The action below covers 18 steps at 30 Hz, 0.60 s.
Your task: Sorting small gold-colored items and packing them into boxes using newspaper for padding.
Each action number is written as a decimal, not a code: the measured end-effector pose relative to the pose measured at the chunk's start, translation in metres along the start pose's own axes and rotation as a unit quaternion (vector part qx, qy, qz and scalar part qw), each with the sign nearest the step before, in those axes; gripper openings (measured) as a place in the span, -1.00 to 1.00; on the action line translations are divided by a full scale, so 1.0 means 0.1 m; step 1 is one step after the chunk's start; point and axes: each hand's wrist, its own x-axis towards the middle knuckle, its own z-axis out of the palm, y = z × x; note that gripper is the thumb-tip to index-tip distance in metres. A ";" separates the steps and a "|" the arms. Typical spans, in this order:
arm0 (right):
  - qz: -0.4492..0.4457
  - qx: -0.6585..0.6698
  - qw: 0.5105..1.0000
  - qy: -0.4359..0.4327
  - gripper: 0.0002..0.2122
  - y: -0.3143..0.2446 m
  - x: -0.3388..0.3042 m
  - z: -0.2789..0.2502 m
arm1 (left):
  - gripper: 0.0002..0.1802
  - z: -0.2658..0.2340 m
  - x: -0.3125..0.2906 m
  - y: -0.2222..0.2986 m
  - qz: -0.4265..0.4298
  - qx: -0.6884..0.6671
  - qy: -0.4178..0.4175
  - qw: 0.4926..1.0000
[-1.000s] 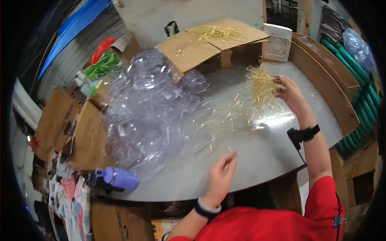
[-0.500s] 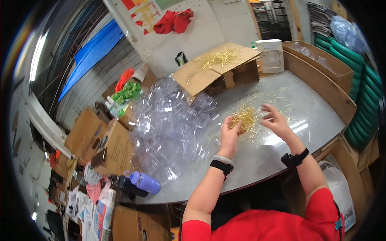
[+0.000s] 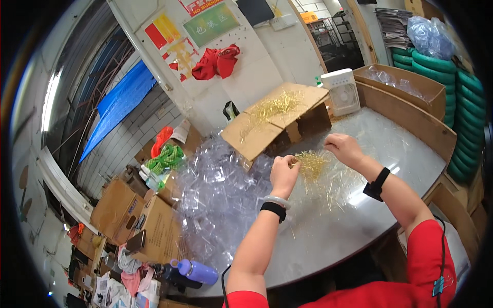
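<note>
A loose bundle of thin gold shredded strands [image 3: 312, 165] hangs above the grey tabletop, between my hands. My left hand [image 3: 284, 175] is closed on its left end, thumb and fingers pinched together. At the bundle's right edge my right hand [image 3: 345, 148] is raised with its fingers pinched; what lies between those fingertips is too small to make out. Stray gold strands are scattered on the table [image 3: 313, 246] below. Left of my left hand lies a big heap of clear plastic boxes [image 3: 221, 200].
Behind my hands a cardboard box [image 3: 246, 136] carries more gold strands on top. A white fan [image 3: 343, 92] stands beside it. Cardboard [image 3: 411, 118] walls the table's right side. A purple bottle [image 3: 197, 272] is at the near left edge, by an open carton [image 3: 159, 226].
Both hands have moved farther from me, toward the cardboard box, with the gold strands. The right fingers went from spread to pinched. The view has tilted up.
</note>
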 end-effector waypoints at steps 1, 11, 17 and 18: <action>0.021 0.002 0.999 0.032 -0.90 -0.03 0.08 -0.02 | -0.71 -0.02 0.10 0.03 -0.015 -0.020 -0.014 1.000; -0.030 -0.102 0.990 0.089 -0.92 0.39 0.33 0.44 | -0.80 0.49 0.50 -0.43 -0.035 -0.121 -0.065 0.990; 0.032 -0.044 0.998 0.029 -0.87 0.61 0.40 0.48 | -0.82 0.47 0.65 -0.31 -0.087 -0.242 -0.084 0.963; 0.039 -0.025 0.999 0.012 -0.87 0.61 0.40 0.47 | -0.81 0.41 0.69 -0.24 -0.142 -0.331 -0.079 0.929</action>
